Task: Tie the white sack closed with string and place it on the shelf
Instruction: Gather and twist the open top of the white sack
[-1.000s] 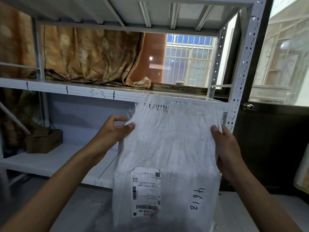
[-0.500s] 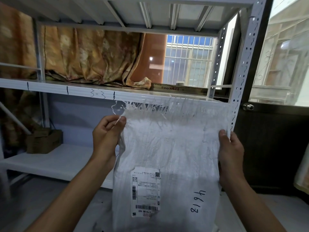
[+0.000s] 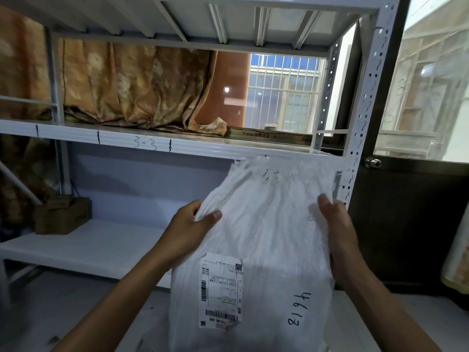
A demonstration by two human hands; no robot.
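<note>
A white woven sack point(image 3: 269, 240) stands upright in front of me, with a shipping label point(image 3: 220, 290) and handwritten digits on its face. My left hand point(image 3: 193, 229) pinches the sack's upper left edge, bunching the fabric inward. My right hand point(image 3: 335, 224) grips the upper right edge. The frayed mouth of the sack reaches up to the front lip of the white metal shelf point(image 3: 152, 146) marked "3-3". No string is visible.
A lower white shelf board point(image 3: 83, 247) runs at left, with a brown cardboard box point(image 3: 61, 214) on it. An orange patterned curtain point(image 3: 132, 82) hangs behind the upper shelf. A perforated upright post point(image 3: 360, 118) stands at right, beside a dark door with a knob point(image 3: 372, 163).
Both hands have slid lower on the sack and drawn its top inward, so the mouth is narrower and more gathered than before.
</note>
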